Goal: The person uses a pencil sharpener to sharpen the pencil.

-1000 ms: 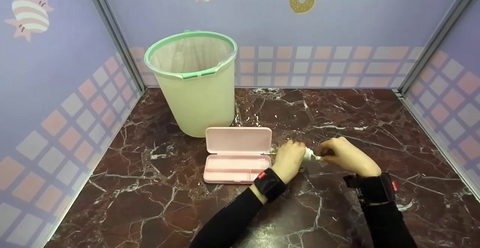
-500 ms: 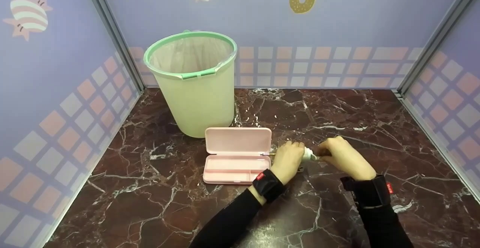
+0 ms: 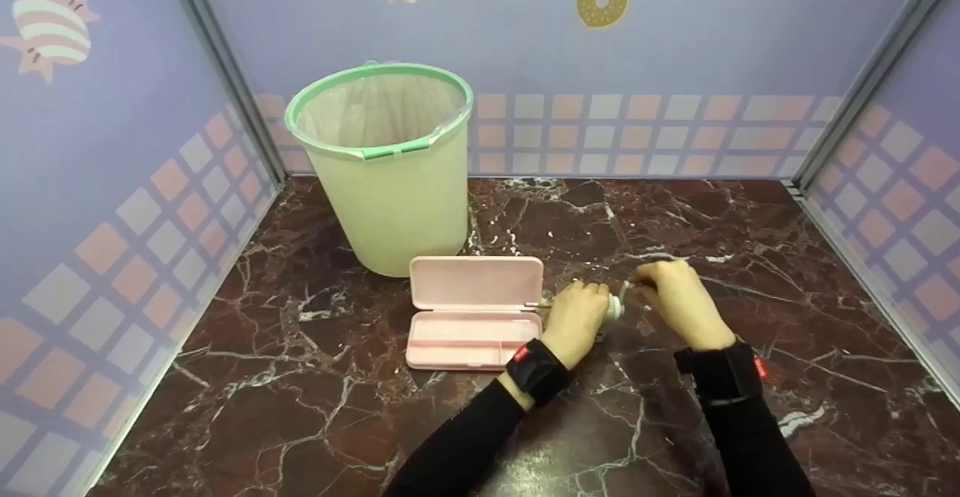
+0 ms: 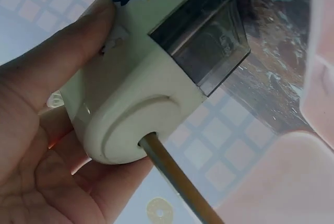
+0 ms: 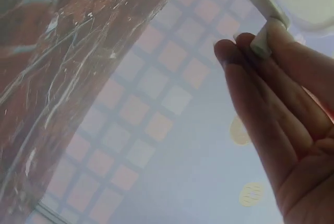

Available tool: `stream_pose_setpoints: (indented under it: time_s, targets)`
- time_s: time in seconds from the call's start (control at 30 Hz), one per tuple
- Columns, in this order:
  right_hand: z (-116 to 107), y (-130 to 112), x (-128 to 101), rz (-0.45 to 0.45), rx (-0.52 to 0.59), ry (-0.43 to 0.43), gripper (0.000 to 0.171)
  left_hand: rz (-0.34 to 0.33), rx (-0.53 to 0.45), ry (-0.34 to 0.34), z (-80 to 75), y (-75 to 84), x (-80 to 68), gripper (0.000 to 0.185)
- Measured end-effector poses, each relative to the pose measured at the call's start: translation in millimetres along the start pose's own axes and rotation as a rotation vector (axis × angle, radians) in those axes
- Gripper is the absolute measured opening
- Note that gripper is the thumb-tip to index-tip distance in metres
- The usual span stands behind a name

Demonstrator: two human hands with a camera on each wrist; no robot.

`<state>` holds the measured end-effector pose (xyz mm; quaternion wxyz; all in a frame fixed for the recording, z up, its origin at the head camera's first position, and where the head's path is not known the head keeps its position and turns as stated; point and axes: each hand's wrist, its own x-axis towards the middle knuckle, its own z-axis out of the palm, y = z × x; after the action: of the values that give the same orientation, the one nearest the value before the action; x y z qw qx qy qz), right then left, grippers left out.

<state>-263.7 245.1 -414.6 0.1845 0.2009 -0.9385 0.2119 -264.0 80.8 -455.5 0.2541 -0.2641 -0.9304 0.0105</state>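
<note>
While the left hand [image 3: 576,322] hides most of the sharpener [image 4: 136,98], its pencil [image 4: 180,189] runs off-frame.

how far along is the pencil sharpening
Done: the pink pencil case lies open on the table, and a pencil is seated in the sharpener. In hand: the left hand grips the sharpener body while the right hand pinches its crank handle. Left: the pencil is not yet out; the tip is hidden, so its sharpness cannot be judged.

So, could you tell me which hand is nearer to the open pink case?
Left. The left hand grips the sharpener right beside the pink case; the right hand works the crank farther off.
</note>
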Motion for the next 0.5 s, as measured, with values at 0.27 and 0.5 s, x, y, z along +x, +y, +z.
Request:
stream_pose_setpoints:
  time_s: [0.27, 0.5]
  targets:
    - [26.7, 18.7, 16.0, 0.013, 0.02, 0.038, 0.006, -0.002, -0.002, 0.007, 2.7, -2.2, 0.4, 0.018]
    - [49.1, 31.6, 21.0, 0.013, 0.011, -0.058, 0.013, 0.006, -0.011, -0.012, 1.7, -5.6, 0.0, 0.02]
